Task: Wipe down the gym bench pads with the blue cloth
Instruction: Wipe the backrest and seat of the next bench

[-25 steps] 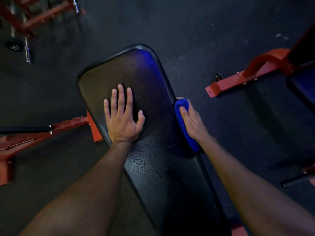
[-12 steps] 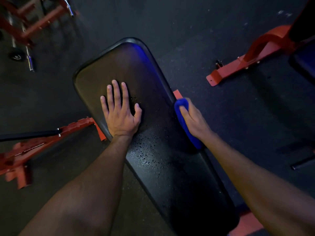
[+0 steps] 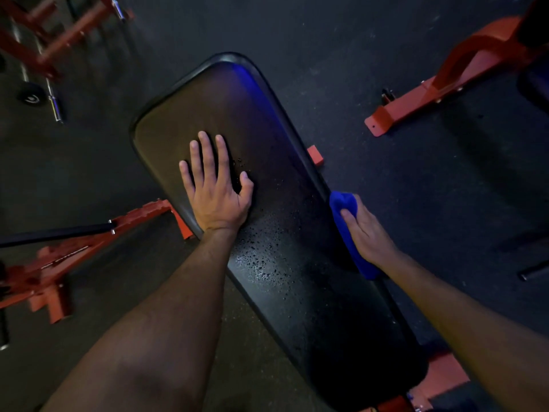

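Head view, only camera. My left hand (image 3: 215, 188) lies flat on the black pad of the bench (image 3: 190, 102), fingers straight and slightly spread, palm down, bracing; its grip is wide and holds nothing. My right hand (image 3: 367, 233) presses the blue cloth (image 3: 346, 230) against the pad's right side edge, fingers laid along the folded cloth and thumb hidden behind it, so this grip is holding the cloth against the edge rather than bunching it. The cloth is a long fold running along the rim, roughly midway down the pad's length. Change noted against a second ago: the cloth and right hand sit a little lower along the right edge relative to the left hand, which has not shifted on the pad; much of the apparent motion is my head moving, as the red frame foot (image 3: 315, 154) under the pad now shows past the rim. Spray droplets (image 3: 261, 263) remain beaded across the middle of the top surface, near my left wrist. Judgement: the edge stroke is in progress and the top face is not yet wiped in that wet patch, so the task is partway at best. Next pass likely needs the cloth brought onto the top face through the droplets. Other red frames (image 3: 445, 84) and a barbell (image 3: 55, 105) rest on the dark floor (image 3: 356, 40), well apart.
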### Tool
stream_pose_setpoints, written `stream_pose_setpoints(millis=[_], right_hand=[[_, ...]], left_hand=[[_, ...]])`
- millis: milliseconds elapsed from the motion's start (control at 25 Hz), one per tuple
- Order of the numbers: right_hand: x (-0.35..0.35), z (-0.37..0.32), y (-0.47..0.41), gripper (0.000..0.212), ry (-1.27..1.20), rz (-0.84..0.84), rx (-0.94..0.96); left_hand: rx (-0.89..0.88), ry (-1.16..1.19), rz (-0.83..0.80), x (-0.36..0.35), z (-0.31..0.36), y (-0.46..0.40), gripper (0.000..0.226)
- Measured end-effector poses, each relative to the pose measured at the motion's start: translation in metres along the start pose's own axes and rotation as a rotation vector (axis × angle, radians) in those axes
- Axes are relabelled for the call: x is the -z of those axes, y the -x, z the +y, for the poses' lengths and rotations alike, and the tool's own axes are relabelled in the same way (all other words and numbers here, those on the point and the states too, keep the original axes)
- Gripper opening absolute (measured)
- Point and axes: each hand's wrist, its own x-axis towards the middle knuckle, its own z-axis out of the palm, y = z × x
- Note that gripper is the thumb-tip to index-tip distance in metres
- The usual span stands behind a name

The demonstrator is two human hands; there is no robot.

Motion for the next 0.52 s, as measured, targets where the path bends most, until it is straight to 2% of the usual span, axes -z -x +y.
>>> stream_pose_setpoints(millis=[120,240,360,520], right_hand=[[0.0,-0.005,0.007,0.03,-0.004,-0.01,-0.003],[-0.001,-0.05,-0.05,0.025,-0.015,0.06,0.064],[-0.004,-0.081,-0.097,0.029,0.0,0.089,0.155],[-0.01,-0.049,-0.051,0.035,0.008,0.147,0.117]], left_hand=[[-0.003,-0.004,-0.002,-0.001,-0.002,0.001,0.075],[0.001,0.001,-0.005,-0.002,-0.002,0.0,0.076],[0.008,0.008,-0.008,-0.001,-0.001,0.001,0.076],[-0.002,-0.001,-0.005,-0.002,-0.003,-0.001,0.076]])
